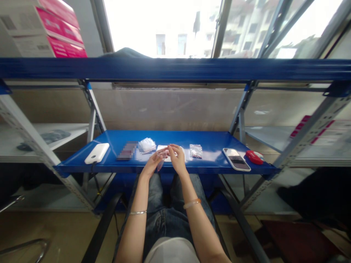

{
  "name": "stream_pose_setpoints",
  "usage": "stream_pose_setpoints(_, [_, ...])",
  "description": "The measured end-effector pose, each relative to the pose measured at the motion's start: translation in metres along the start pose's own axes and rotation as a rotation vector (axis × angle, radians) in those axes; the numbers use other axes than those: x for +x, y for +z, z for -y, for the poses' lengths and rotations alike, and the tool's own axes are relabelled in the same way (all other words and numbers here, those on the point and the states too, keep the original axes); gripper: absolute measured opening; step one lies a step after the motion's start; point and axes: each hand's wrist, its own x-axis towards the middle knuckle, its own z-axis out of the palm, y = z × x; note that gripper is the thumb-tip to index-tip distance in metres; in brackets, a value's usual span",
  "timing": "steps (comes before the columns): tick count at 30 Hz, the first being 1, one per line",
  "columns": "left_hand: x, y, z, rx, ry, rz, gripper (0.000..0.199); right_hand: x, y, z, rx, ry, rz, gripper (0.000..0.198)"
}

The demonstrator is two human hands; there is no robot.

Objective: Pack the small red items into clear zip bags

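Note:
My left hand (152, 163) is closed on a small clear plastic bag (160, 166), which hangs between thumb and fingers near the front edge of the blue shelf. Right beside it is my right hand (177, 157), its fingertips drawn together close to the top of the bag; whatever they pinch is too small to make out. Under and behind both hands lies a white sheet or tray (183, 156), mostly covered by them. To the left is a pile of clear plastic bags (147, 144). On the right lies a filled zip bag (195, 150) with small white and dark reddish pieces inside.
A white device (97, 153) with a cable and a blurred-out flat item (127, 151) lie on the left of the blue shelf (211, 140). A phone (236, 159) and a red-and-white object (254, 157) are at the right. A blue beam (175, 68) crosses above.

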Motion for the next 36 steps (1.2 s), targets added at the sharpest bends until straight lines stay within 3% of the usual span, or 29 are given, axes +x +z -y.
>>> stream_pose_setpoints(4, [0.001,0.0,0.001,0.034,0.07,0.025,0.06,-0.001,0.001,-0.018,-0.175,0.07,-0.053,0.026])
stream_pose_setpoints(8, [0.001,0.0,0.001,0.034,0.055,-0.034,0.06,-0.01,0.006,-0.036,-0.467,0.187,0.061,0.023])
stream_pose_setpoints(12, [-0.001,0.002,-0.003,-0.006,0.045,-0.085,0.065,-0.016,0.01,-0.042,-0.568,0.184,0.125,0.022])
stream_pose_setpoints(22, [-0.001,0.004,-0.008,-0.04,0.042,-0.14,0.062,-0.017,0.014,-0.043,-0.547,0.153,0.034,0.017])
stream_pose_setpoints(30, [-0.001,0.005,-0.009,-0.023,0.024,-0.162,0.063,-0.018,0.014,-0.042,-0.558,0.136,0.047,0.014])
stream_pose_setpoints(36, [0.001,0.004,-0.009,0.01,-0.056,-0.163,0.063,-0.012,0.011,-0.041,-0.342,0.182,-0.074,0.017])
